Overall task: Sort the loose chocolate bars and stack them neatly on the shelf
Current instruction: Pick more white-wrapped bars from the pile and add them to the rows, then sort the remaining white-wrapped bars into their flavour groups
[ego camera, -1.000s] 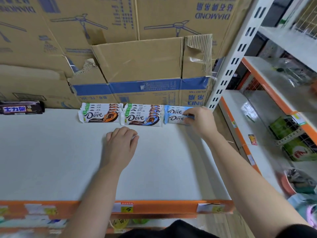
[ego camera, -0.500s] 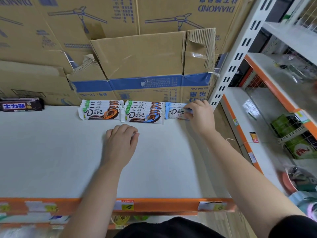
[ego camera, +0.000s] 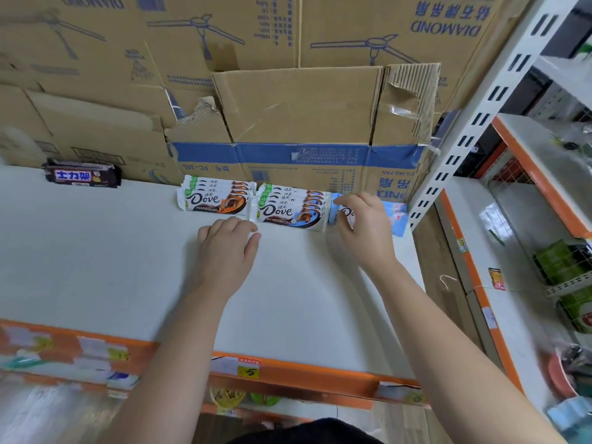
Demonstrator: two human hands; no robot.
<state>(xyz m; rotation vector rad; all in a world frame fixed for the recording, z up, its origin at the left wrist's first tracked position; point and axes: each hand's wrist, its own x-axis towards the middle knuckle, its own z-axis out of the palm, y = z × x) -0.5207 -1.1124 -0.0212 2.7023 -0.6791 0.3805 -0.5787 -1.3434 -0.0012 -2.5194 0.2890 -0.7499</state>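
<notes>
Two hands: right fingers (ego camera: 352, 201) around blue bars (ego camera: 397, 216), left hand (ego camera: 227, 248) loose on shelf (ego camera: 96, 267).

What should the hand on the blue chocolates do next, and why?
Probably square up the light-blue bars so they line up with the neat Dove stack beside them; the right hand grips them, and they look slightly askew.

Bright even light; edges warped, lower corners seemingly blurred.

Left hand (ego camera: 226, 248) flat, palm down; right hand (ego camera: 363, 225) fingers curled
</notes>
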